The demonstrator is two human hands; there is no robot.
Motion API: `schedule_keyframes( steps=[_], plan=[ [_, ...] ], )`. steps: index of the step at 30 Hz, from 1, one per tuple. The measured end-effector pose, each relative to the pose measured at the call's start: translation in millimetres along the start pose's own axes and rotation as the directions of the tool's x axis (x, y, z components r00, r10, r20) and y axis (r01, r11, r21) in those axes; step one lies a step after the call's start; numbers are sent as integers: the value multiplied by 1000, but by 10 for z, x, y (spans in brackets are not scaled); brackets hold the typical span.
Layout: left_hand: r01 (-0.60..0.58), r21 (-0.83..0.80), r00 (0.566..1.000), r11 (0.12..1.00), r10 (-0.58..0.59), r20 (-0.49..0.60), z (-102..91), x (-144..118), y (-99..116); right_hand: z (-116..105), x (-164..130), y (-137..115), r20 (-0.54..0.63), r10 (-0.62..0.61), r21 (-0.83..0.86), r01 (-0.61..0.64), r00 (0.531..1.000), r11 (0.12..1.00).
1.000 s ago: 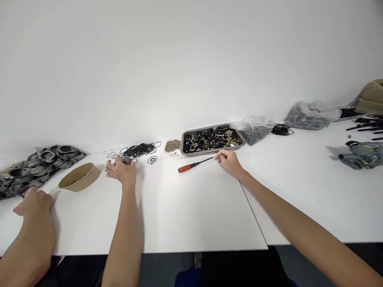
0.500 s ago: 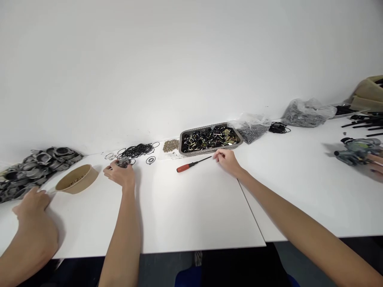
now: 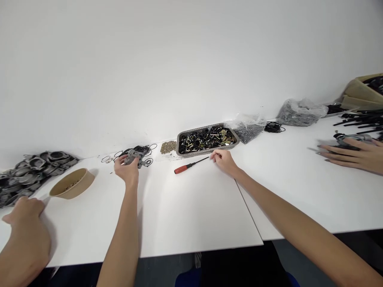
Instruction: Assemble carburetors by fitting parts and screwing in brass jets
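My left hand (image 3: 127, 171) is closed around a grey cast metal housing (image 3: 134, 158), lifted a little above the table near a heap of black rubber O-rings (image 3: 146, 150). My right hand (image 3: 224, 161) rests on the table in front of a metal tray (image 3: 206, 152), fingers curled in; whatever they may hold is hidden. Just left of its fingertips lies a screwdriver (image 3: 181, 170) with a red handle, its black shaft pointing at them. Many keys and small black parts fill the tray. A small pile of brass-coloured pieces (image 3: 168, 147) lies left of it.
At left, a co-worker's hand (image 3: 25, 211) is beside a tan bowl (image 3: 82, 186) and a heap of grey castings (image 3: 36, 165). Another person's hand (image 3: 353, 153) covers a grey device at right. Plastic bags of small parts (image 3: 247, 129) and black cords (image 3: 273, 127) line the wall.
My left hand has raised the grey housing and moved it slightly right, so more of it shows. My right hand stays put. The hand at right has spread over its device.
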State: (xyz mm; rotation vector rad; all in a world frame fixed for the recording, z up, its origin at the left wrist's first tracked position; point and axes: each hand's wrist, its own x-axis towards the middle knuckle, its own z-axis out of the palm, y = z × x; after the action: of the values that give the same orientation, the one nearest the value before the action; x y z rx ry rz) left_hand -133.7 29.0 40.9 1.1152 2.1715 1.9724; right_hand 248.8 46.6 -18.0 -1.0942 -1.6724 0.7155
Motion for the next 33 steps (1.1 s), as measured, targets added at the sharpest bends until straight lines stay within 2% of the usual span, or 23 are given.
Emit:
schedule_keyframes(
  steps=[2,5,7,9,13,15,17,21,24,27,30,33],
  plan=[
    [78,-127,996,989,-72,54,120,-139,131,-2,-14,-32,-4,-24,-9,24,1000,1000],
    [194,-285,953,939,-112,282,285,-422,322,-1,-44,-116,8,-80,-48,80,997,996],
    [305,-345,884,888,-129,450,360,-642,437,6,-70,-188,70,-132,-79,137,989,987],
    [404,-343,786,848,-131,604,406,-863,534,18,-101,-262,177,-177,-102,197,968,975],
    [516,-256,611,817,-141,779,443,-1196,652,53,-161,-377,340,-219,-140,280,915,950],
    [561,-232,542,794,-140,829,454,-1277,662,66,-184,-408,365,-233,-152,305,901,940],
    [598,-235,498,766,-126,858,462,-1308,644,73,-197,-423,367,-239,-153,312,899,938],
    [617,-218,446,756,-108,889,466,-1299,584,73,-202,-428,370,-246,-126,311,896,942],
    [620,-221,410,753,-71,909,458,-1298,563,78,-214,-431,329,-305,-84,349,894,933],
    [644,-219,336,733,-14,942,445,-1305,562,92,-253,-464,264,-380,-51,406,887,912],
    [653,-204,255,730,42,966,426,-1281,576,111,-305,-525,213,-451,-33,468,867,883],
    [623,-227,230,749,102,968,399,-1214,599,131,-336,-552,205,-525,-108,552,826,827]
  ],
)
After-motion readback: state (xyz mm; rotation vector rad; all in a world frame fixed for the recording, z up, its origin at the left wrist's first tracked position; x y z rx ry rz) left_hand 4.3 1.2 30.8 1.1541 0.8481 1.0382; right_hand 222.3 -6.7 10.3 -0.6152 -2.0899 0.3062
